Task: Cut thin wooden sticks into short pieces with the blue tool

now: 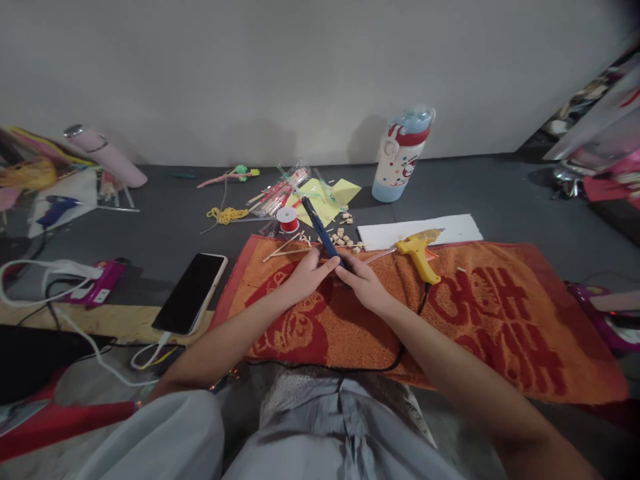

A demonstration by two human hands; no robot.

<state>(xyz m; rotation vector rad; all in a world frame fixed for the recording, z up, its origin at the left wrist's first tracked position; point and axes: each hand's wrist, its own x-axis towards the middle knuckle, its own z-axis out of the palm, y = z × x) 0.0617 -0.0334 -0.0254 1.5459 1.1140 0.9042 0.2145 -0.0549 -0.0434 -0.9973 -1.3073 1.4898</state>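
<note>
Both hands hold a slim dark blue tool (320,228), which looks like a utility knife with a slot along its body. It points up and away from me, tilted to the left. My left hand (311,275) closes on its lower end from the left. From the right, my right hand (364,280) grips the same end, thumbs close together. Under my hands lies an orange towel (365,333) with red patterns. Just beyond are small cut wooden pieces (343,238) and thin wooden sticks (287,251). A yellow glue gun (420,255) rests to the right.
A white board (463,228) lies behind the glue gun. Further back stand a bottle (400,163), a red thread spool (287,220) and yellow paper notes (347,192). At left are a charging phone (193,293), a purple power strip (103,283) and a pink flask (113,159).
</note>
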